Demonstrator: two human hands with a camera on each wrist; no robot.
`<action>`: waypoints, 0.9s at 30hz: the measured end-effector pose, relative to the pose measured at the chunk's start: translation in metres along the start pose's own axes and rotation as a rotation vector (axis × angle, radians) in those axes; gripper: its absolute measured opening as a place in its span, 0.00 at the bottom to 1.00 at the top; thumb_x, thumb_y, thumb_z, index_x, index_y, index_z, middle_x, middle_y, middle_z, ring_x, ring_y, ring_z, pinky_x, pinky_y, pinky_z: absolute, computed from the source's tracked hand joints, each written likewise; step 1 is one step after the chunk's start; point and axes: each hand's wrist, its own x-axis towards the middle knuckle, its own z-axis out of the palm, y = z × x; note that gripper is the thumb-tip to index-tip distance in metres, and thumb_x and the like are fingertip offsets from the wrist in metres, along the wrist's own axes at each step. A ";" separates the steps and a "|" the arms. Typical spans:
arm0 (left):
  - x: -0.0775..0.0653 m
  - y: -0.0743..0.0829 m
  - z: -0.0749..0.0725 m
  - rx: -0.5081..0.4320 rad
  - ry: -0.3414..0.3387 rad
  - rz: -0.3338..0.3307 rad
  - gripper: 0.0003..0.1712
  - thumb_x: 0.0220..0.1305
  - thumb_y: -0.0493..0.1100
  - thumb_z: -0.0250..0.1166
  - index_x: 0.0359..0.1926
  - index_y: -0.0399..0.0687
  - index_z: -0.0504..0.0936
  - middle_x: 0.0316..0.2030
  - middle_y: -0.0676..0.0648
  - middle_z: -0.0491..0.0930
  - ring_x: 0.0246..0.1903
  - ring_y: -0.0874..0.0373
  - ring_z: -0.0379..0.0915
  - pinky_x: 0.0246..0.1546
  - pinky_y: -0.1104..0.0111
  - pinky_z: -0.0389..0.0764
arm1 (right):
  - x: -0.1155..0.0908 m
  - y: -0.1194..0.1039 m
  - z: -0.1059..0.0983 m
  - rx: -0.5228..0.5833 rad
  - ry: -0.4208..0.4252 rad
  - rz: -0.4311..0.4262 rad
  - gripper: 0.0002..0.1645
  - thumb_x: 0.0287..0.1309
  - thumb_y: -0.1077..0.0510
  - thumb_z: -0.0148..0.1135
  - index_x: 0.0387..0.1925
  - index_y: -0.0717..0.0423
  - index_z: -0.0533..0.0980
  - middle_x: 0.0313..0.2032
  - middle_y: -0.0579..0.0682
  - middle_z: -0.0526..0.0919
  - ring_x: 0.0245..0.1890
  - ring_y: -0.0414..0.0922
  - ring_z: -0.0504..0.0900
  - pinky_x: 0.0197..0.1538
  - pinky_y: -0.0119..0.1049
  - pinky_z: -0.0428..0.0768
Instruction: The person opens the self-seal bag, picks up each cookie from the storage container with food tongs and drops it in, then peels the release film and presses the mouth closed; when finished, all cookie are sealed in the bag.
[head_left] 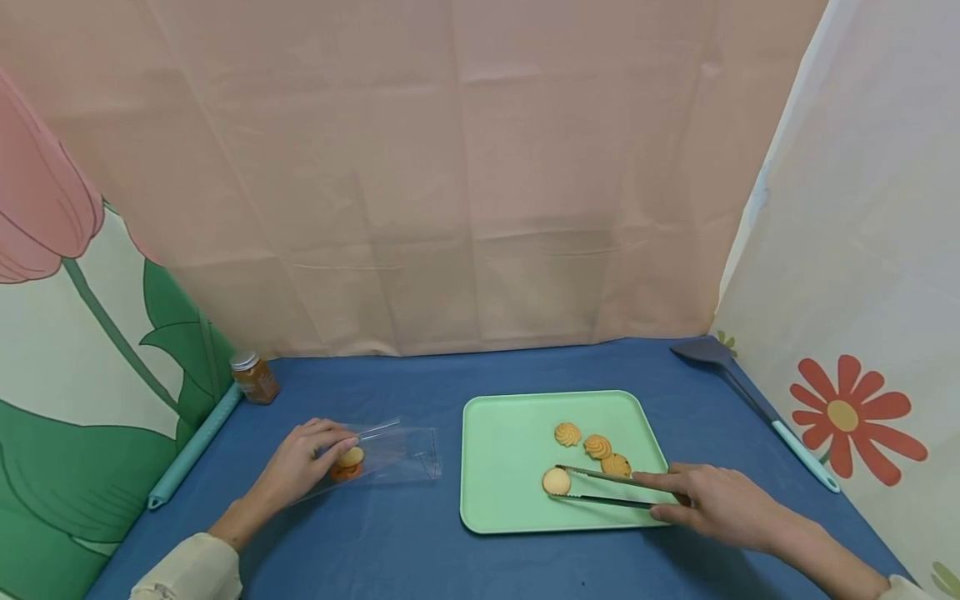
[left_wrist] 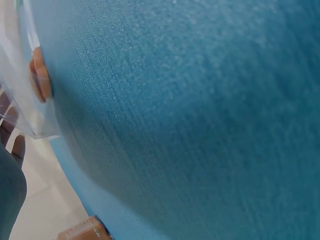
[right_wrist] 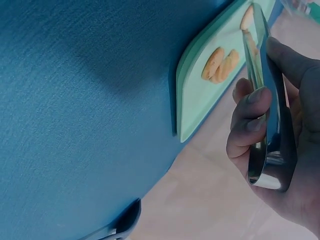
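On a blue cloth [head_left: 405, 542], a person's left hand [head_left: 315, 454] pinched a clear bag [head_left: 415, 450], thumb and fingers closed together at its near end. Cookies [head_left: 347, 468], one pale and one orange-brown, lay inside, beside the thumb. The right hand [head_left: 712, 502] held metal tongs [head_left: 607, 501], fingers curled around them. The tong tips sat at opposite edges of a pale round cookie [head_left: 556, 482] over the green tray [head_left: 502, 467]; whether it was lifted could not be told. Three golden cookies [head_left: 597, 447] lay in a slanting row just beyond the tongs. A jar [head_left: 257, 381] stood at the far left, a spatula [head_left: 738, 387] at the far right.
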 end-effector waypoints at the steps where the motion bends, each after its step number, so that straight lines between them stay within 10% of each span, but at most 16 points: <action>1: 0.000 0.000 0.000 0.000 -0.002 0.000 0.08 0.67 0.45 0.67 0.44 0.56 0.90 0.42 0.58 0.86 0.42 0.60 0.79 0.43 0.56 0.80 | 0.000 0.000 0.000 0.001 0.003 -0.002 0.29 0.65 0.33 0.58 0.64 0.34 0.77 0.28 0.27 0.71 0.25 0.27 0.65 0.25 0.28 0.63; 27: -0.002 0.001 0.000 -0.011 -0.002 -0.019 0.08 0.68 0.44 0.67 0.44 0.58 0.90 0.44 0.57 0.87 0.44 0.58 0.80 0.44 0.53 0.80 | 0.009 -0.012 -0.011 0.012 0.032 -0.005 0.28 0.66 0.34 0.58 0.65 0.32 0.76 0.23 0.31 0.66 0.21 0.28 0.62 0.23 0.27 0.61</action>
